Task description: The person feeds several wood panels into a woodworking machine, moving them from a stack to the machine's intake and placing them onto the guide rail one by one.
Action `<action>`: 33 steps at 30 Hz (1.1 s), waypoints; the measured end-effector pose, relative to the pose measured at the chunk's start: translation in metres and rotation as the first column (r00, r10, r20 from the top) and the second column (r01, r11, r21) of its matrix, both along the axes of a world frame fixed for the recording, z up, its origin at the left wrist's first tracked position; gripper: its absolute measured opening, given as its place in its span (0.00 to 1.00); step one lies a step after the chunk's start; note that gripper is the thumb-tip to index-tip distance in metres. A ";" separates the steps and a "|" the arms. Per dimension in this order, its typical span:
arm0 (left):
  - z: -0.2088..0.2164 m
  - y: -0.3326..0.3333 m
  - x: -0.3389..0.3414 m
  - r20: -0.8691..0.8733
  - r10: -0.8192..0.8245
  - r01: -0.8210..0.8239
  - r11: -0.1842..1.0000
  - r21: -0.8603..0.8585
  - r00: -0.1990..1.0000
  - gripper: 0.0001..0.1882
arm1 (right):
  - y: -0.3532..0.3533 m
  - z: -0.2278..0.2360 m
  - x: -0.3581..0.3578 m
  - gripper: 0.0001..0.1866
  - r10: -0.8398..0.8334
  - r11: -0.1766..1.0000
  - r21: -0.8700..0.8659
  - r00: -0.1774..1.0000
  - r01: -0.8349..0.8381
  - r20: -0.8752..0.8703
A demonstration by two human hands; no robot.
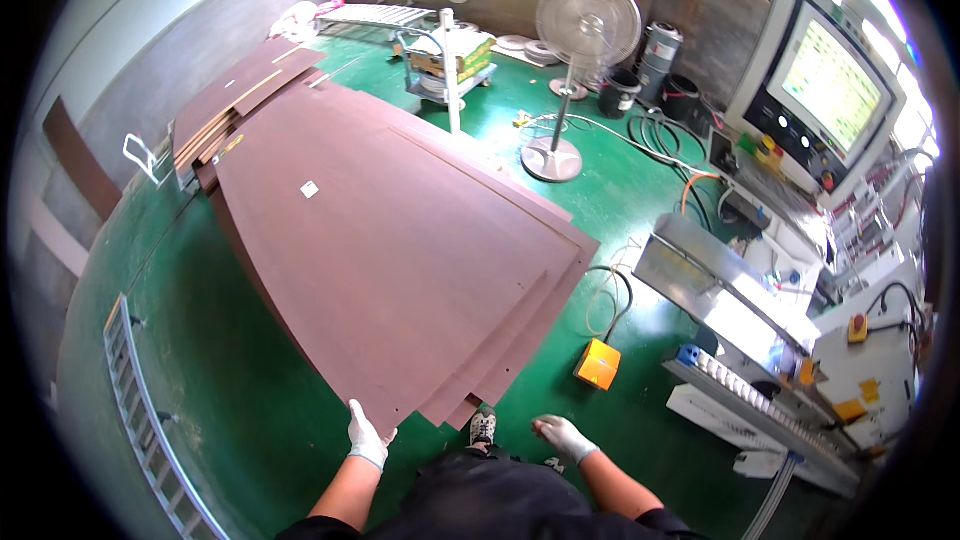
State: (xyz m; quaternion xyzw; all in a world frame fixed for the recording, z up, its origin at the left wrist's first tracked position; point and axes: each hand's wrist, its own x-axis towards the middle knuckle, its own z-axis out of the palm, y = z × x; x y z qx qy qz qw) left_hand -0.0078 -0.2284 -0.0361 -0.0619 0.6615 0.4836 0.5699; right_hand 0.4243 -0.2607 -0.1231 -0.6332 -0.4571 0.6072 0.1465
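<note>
A stack of large brown panels [400,230] stretches from in front of me toward the far left, its sheets unevenly fanned at the right and near edges. At the near left corner my left hand [368,438], in a white glove, grips the top panel's edge, with the thumb along the edge; some of its fingers are partly hidden. To the right, apart from the stack, my right hand [566,437] hangs over the floor in a white glove. Its fingers are curled in, and nothing shows in them. A small white label [310,189] lies on the top panel.
An orange foot pedal [597,364] with a cable lies right of the stack. Farther right stands a machine with a control screen [830,85] and a roller rail [745,390]. Beyond are a pedestal fan [588,25] and a loaded cart [450,65]. A metal ladder-like frame [140,410] is left.
</note>
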 end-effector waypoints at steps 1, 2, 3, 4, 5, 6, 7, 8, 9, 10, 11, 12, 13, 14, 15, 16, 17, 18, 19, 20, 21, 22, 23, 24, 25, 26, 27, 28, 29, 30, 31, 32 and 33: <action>-0.002 0.001 0.000 0.026 0.004 -0.005 1.000 0.024 1.000 0.35 | 0.013 0.012 -0.009 0.20 0.079 0.996 0.040 0.997 -0.080 0.022; -0.001 0.005 0.002 0.013 0.009 -0.010 0.999 0.033 1.000 0.36 | 0.024 0.022 -0.017 0.21 0.122 0.989 0.091 0.992 -0.118 -0.042; 0.002 0.005 0.003 -0.004 0.015 -0.015 0.999 0.038 1.000 0.36 | 0.034 0.035 -0.028 0.22 0.168 0.978 0.141 0.980 -0.152 -0.106; 0.007 -0.002 0.002 -0.025 0.020 -0.020 0.999 0.028 0.999 0.36 | 0.047 0.071 -0.044 0.23 0.237 0.960 0.182 0.965 -0.214 -0.112; 0.011 -0.008 0.003 -0.031 -0.011 0.012 0.999 0.042 0.999 0.37 | 0.060 0.107 -0.058 0.24 0.301 0.937 0.218 0.947 -0.273 -0.109; 0.018 -0.008 0.007 -0.034 -0.043 0.045 0.997 0.066 0.999 0.37 | 0.066 0.118 -0.069 0.25 0.329 0.920 0.267 0.934 -0.285 -0.138; 0.027 -0.006 0.010 -0.040 -0.072 0.076 0.993 0.094 0.997 0.37 | 0.073 0.125 -0.083 0.26 0.361 0.899 0.323 0.918 -0.295 -0.164; 0.038 -0.006 0.018 -0.031 -0.096 0.099 0.990 0.105 0.995 0.37 | 0.078 0.138 -0.098 0.26 0.282 0.943 0.254 0.919 -0.214 -0.274; 0.052 -0.009 0.032 -0.022 -0.120 0.121 0.986 0.113 0.993 0.37 | 0.078 0.146 -0.112 0.26 0.193 0.975 0.175 0.906 -0.136 -0.377; 0.067 -0.011 0.047 -0.013 -0.143 0.144 0.982 0.125 0.990 0.38 | 0.077 0.137 -0.128 0.25 0.013 1.000 -0.008 0.823 -0.022 -0.568; 0.082 -0.013 0.063 0.014 -0.163 0.161 0.980 0.118 0.986 0.36 | 0.079 0.122 -0.142 0.24 -0.176 0.979 -0.200 0.688 0.047 -0.704; 0.085 -0.018 0.074 0.038 -0.175 0.169 0.978 0.123 0.984 0.37 | 0.081 0.114 -0.147 0.24 -0.359 0.922 -0.383 0.518 0.065 -0.776; 0.086 -0.023 0.082 0.064 -0.179 0.170 0.977 0.127 0.982 0.37 | 0.078 0.117 -0.148 0.22 -0.383 0.917 -0.376 0.545 0.129 -0.746; 0.078 -0.031 0.089 0.069 -0.155 0.146 0.982 0.123 0.986 0.37 | 0.072 0.126 -0.148 0.20 -0.409 0.909 -0.372 0.570 0.188 -0.712; 0.059 -0.039 0.088 0.124 -0.189 0.169 0.973 0.155 0.974 0.37 | 0.067 0.131 -0.147 0.19 -0.438 0.898 -0.364 0.592 0.248 -0.677; 0.052 -0.042 0.093 0.165 -0.184 0.162 0.977 0.139 0.969 0.37 | 0.062 0.125 -0.142 0.22 -0.453 0.892 -0.355 0.536 0.281 -0.712; 0.045 -0.047 0.097 0.206 -0.178 0.155 0.980 0.122 0.962 0.37 | 0.052 0.120 -0.137 0.22 -0.450 0.893 -0.348 0.543 0.285 -0.709; 0.040 -0.055 0.099 0.254 -0.150 0.127 0.986 0.105 0.956 0.39 | 0.042 0.115 -0.133 0.21 -0.447 0.895 -0.341 0.550 0.289 -0.706; 0.036 -0.059 0.099 0.255 -0.172 0.153 0.984 0.090 0.952 0.39 | 0.036 0.115 -0.128 0.21 -0.446 0.895 -0.334 0.556 0.297 -0.701; 0.030 -0.068 0.095 0.257 -0.191 0.179 0.981 0.071 0.947 0.39 | 0.028 0.114 -0.125 0.21 -0.426 0.905 -0.330 0.588 0.269 -0.687; 0.024 -0.076 0.092 0.259 -0.210 0.204 0.978 0.052 0.943 0.40 | 0.021 0.114 -0.122 0.21 -0.422 0.906 -0.330 0.598 0.263 -0.681; 0.020 -0.077 0.089 0.282 -0.214 0.207 0.977 0.057 0.935 0.42 | 0.018 0.112 -0.121 0.21 -0.412 0.911 -0.324 0.608 0.256 -0.678; 0.016 -0.084 0.089 0.286 -0.242 0.230 0.970 0.076 0.927 0.42 | 0.014 0.111 -0.118 0.21 -0.402 0.915 -0.318 0.618 0.247 -0.676; 0.012 -0.092 0.089 0.289 -0.268 0.251 0.963 0.097 0.919 0.43 | 0.006 0.110 -0.116 0.21 -0.398 0.917 -0.311 0.630 0.251 -0.667; 0.012 -0.097 0.090 0.292 -0.290 0.267 0.956 0.119 0.911 0.43 | 0.004 0.116 -0.109 0.21 -0.386 0.922 -0.288 0.644 0.257 -0.660; 0.012 -0.100 0.092 0.356 -0.328 0.288 0.944 0.161 0.875 0.43 | 0.001 0.124 -0.100 0.21 -0.373 0.928 -0.266 0.659 0.262 -0.653; 0.011 -0.103 0.095 0.346 -0.381 0.329 0.922 0.202 0.857 0.42 | -0.002 0.129 -0.093 0.20 -0.360 0.933 -0.244 0.674 0.265 -0.645; 0.014 -0.106 0.104 0.335 -0.435 0.370 0.897 0.242 0.836 0.41 | -0.005 0.122 -0.084 0.20 -0.380 0.924 -0.232 0.665 0.304 -0.642; 0.022 -0.109 0.116 0.321 -0.481 0.404 0.871 0.280 0.816 0.39 | -0.007 0.137 -0.071 0.19 -0.407 0.913 -0.259 0.675 0.314 -0.616; 0.028 -0.108 0.130 0.381 -0.342 0.261 0.933 0.249 0.859 0.30 | -0.008 0.135 -0.058 0.18 -0.394 0.916 -0.207 0.672 0.344 -0.627; 0.035 -0.107 0.144 0.262 -0.416 0.327 0.888 0.323 0.871 0.27 | -0.011 0.131 -0.044 0.18 -0.383 0.913 -0.151 0.668 0.379 -0.638; 0.039 -0.106 0.156 0.138 -0.473 0.392 0.834 0.388 0.870 0.25 | -0.013 0.137 -0.033 0.16 -0.404 0.891 -0.116 0.651 0.439 -0.643; 0.044 -0.102 0.168 0.008 -0.517 0.462 0.770 0.440 0.856 0.24 | -0.019 0.145 -0.015 0.19 -0.404 0.885 -0.068 0.689 0.460 -0.602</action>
